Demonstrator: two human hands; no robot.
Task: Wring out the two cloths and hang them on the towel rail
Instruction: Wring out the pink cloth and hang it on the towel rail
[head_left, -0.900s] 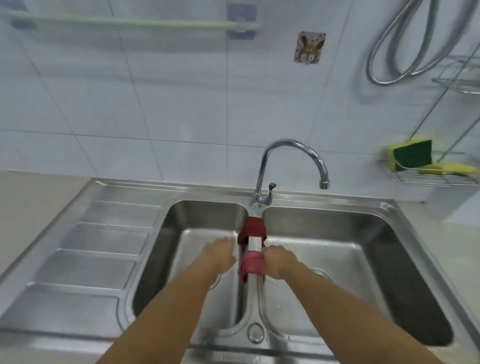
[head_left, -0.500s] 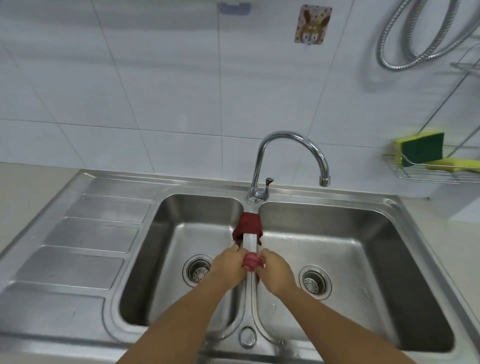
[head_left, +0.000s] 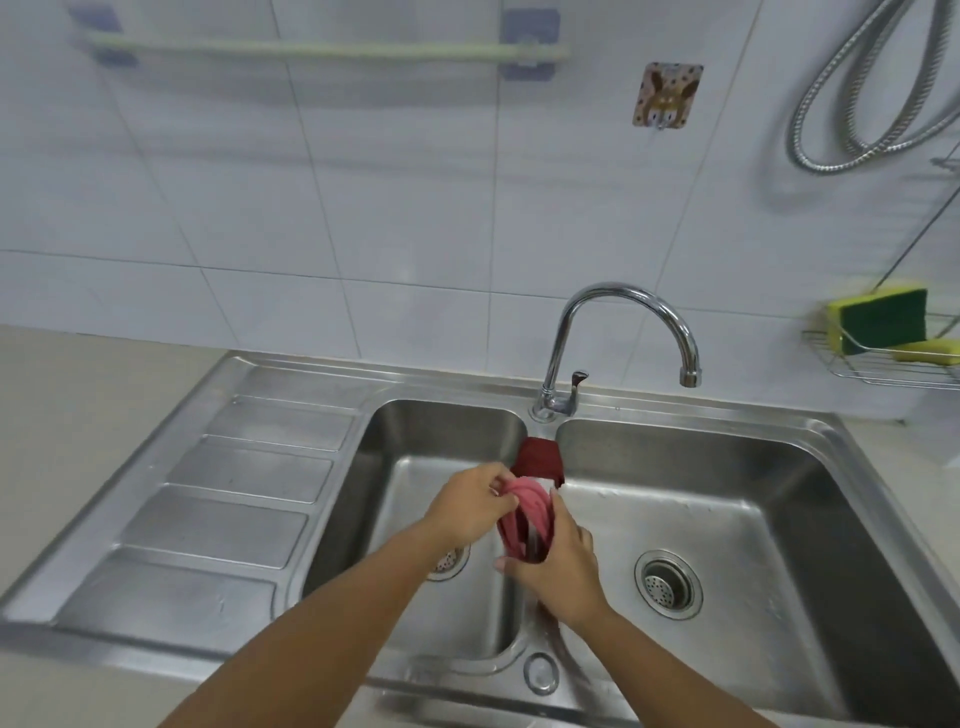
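Lifted off the sink divider since half a second ago, the pink cloth (head_left: 524, 512) now hangs bunched between both hands; left hand (head_left: 470, 506) pinches its far end, right hand (head_left: 553, 564) grips its near end. A dark red cloth (head_left: 538, 457) lies draped over the divider of the steel sink (head_left: 810, 467) just beyond; no writing is legible; the towel rail (head_left: 322, 50) sits high on the white tiled wall (head_left: 363, 208).

Two bare forearms are seen, uncovered from the lower edge of the picture to the wrists; no sleeve, cuff or glove is worn on either. The left hand (head_left: 470, 512) and the right hand (head_left: 558, 564) are bare as well. No watch, band or ring can be made out. The fingers (head_left: 506, 501) are slender, and the nails are too blurred to be told.
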